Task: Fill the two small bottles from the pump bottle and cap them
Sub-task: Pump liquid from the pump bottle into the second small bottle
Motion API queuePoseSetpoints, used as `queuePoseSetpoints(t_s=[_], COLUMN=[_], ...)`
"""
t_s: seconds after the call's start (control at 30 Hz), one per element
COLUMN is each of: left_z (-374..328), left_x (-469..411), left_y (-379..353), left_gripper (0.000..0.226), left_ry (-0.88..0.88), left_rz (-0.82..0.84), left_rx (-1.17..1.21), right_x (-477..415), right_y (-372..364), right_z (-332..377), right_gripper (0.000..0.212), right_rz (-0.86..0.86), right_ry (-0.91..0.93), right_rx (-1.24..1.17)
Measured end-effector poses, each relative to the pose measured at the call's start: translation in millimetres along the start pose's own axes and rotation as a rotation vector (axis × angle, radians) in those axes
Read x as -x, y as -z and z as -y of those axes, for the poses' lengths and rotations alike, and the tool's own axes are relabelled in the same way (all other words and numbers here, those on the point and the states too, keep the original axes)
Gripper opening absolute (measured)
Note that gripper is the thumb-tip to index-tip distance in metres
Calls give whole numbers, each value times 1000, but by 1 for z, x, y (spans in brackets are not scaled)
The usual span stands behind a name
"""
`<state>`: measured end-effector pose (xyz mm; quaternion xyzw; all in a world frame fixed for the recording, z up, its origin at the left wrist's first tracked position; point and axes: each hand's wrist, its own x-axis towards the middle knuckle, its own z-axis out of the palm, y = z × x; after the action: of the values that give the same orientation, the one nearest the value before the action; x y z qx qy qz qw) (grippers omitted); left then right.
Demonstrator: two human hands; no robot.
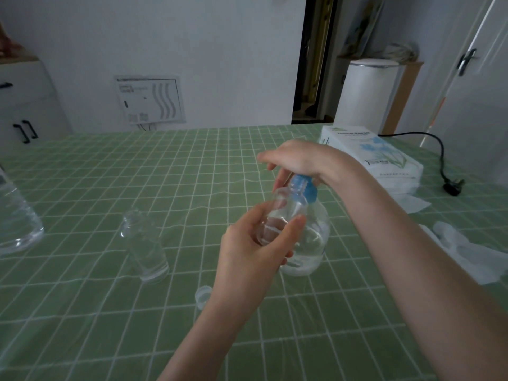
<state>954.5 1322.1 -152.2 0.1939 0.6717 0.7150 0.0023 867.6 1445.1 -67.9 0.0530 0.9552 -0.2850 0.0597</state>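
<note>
Left grip [253,251] holds small bottle [286,204] against pump bottle [316,237].

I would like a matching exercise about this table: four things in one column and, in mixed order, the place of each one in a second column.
Things:
1. pump bottle
2. free small bottle
3. loose cap
4. tissue pack

Places:
a. lying on the green cloth beside the left hand
b. under the right hand
c. at the far right of the cloth
d. standing left of both hands

Pairs: 1-b, 2-d, 3-a, 4-c
</note>
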Motion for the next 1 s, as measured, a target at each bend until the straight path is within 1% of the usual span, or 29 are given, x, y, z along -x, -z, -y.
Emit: queuePoseSetpoints(t_s=[0.13,0.2,0.6,0.9,1.0], left_z=[-3,-3,-1,-6,-5], left_x=[0,1,2,0,0], left_y=[0,0,0,0,1], left_gripper=[25,27,35,33,25], left_ry=[-6,-6,20,8,10], left_rz=[-2,-3,5,4,3], left_rx=[15,11,0,8,8], right_x=[0,1,-2,-2,-2], right_y=[4,2,-6,0,1], right_z=[4,5,-3,1,1], right_gripper=[51,49,51,53,53], right_rz=[-11,-18,8,-46,-50], right_ry=[2,2,-22,5,-3], right_rx=[46,41,12,26,32])
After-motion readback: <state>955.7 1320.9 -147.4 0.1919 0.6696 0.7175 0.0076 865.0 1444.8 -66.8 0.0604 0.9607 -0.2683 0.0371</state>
